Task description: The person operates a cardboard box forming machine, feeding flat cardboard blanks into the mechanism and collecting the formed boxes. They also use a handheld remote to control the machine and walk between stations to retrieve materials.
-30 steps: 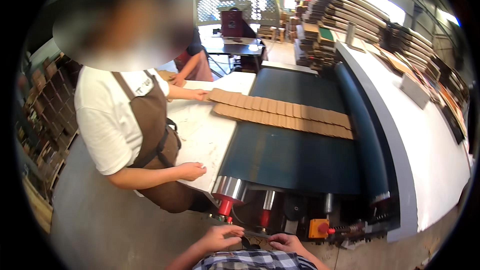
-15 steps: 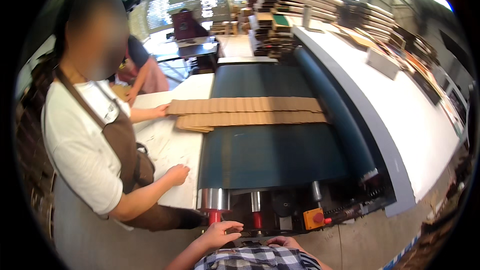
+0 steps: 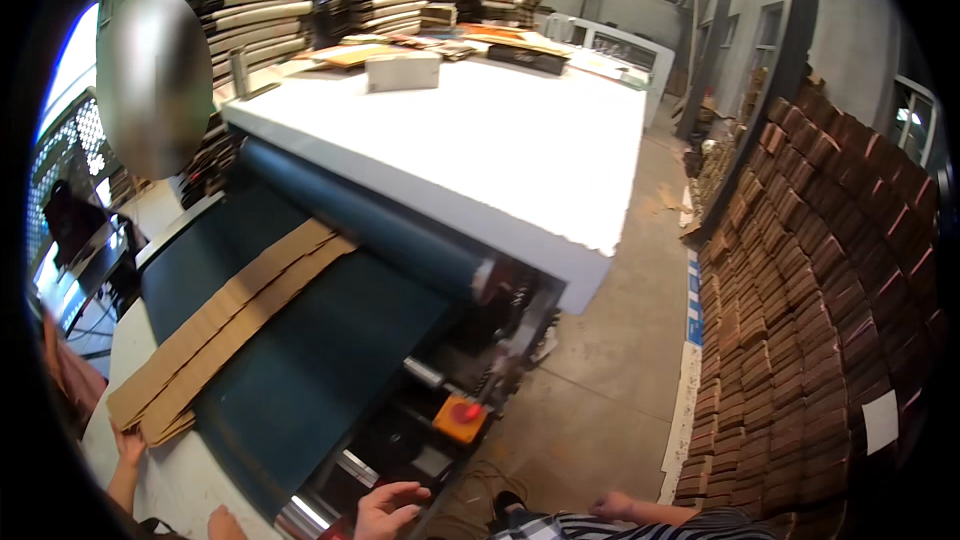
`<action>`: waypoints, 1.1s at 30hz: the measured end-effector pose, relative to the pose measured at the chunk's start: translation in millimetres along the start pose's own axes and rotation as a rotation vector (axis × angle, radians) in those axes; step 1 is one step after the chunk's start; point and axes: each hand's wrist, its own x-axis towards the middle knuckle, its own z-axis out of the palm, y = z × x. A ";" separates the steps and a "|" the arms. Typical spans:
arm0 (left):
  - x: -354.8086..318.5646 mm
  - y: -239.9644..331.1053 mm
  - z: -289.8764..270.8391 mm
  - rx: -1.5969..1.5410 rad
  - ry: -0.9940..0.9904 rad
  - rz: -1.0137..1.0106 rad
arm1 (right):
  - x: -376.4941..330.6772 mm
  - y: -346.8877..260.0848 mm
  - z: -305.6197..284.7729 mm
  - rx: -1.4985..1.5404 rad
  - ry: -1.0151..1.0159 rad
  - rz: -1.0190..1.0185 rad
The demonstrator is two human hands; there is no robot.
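My left hand (image 3: 388, 512) is low in the picture beside the near end of a machine with a dark green belt (image 3: 290, 390). It is empty, its thumb and fingers apart and slightly bent. Out to the right, over the floor by my striped top, is my right hand (image 3: 612, 506); it is small and blurred, so its fingers cannot be made out. Two overlapping rows of brown cardboard pieces (image 3: 235, 315) lie across the belt, up to a dark roller (image 3: 370, 210). A co-worker's hand (image 3: 130, 446) touches their near-left end; the co-worker's other hand (image 3: 225, 522) is lower down.
An orange box with a red button (image 3: 461, 417) sits on the machine's near corner. Beyond the roller is a broad white machine top (image 3: 470, 140) with a grey block (image 3: 402, 71). Tall stacks of brown cardboard (image 3: 800, 340) line the right, past a concrete floor strip (image 3: 610, 340).
The view has swung to the right, so the machine and cardboard rows appear further left and the stacks have come into sight. My right hand has moved out from my waist to the right.
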 end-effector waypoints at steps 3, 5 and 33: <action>23.6 36.6 59.7 -0.151 -0.366 0.115 | 24.4 95.2 -11.7 -0.034 -0.060 0.291; 42.1 64.4 97.7 -0.107 -0.518 0.250 | 32.9 121.8 -38.0 -0.025 -0.058 0.316; 296.9 81.5 373.1 1.430 0.577 1.085 | 77.0 12.3 -321.4 0.351 0.082 -0.409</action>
